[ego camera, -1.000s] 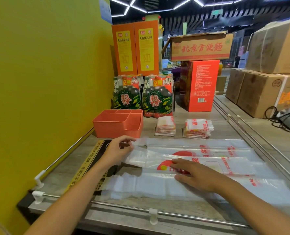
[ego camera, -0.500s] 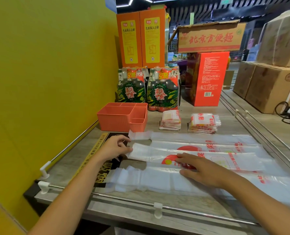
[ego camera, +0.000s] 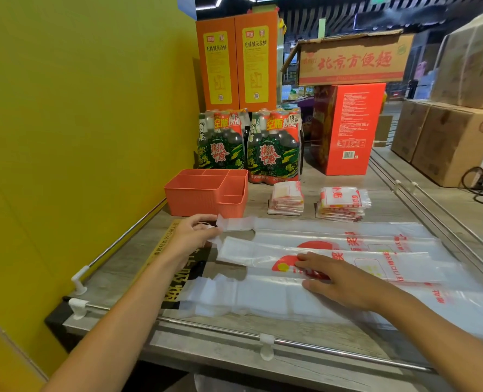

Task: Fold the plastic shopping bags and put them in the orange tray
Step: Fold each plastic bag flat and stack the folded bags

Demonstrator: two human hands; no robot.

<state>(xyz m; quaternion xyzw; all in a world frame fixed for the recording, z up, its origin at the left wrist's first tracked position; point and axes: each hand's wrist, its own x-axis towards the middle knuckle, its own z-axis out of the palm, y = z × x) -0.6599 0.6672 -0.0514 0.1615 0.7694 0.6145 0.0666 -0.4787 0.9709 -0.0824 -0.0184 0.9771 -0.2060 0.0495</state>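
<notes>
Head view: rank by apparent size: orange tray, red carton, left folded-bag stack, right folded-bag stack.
1. red carton
2. orange tray
3. right folded-bag stack and left folded-bag stack: look alike, unranked. The carton stands farthest away.

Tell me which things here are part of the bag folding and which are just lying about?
Job: flat bags, orange tray, folded bags, left hand, right hand.
Lying about: bottle packs, red box, orange boxes, cartons.
</notes>
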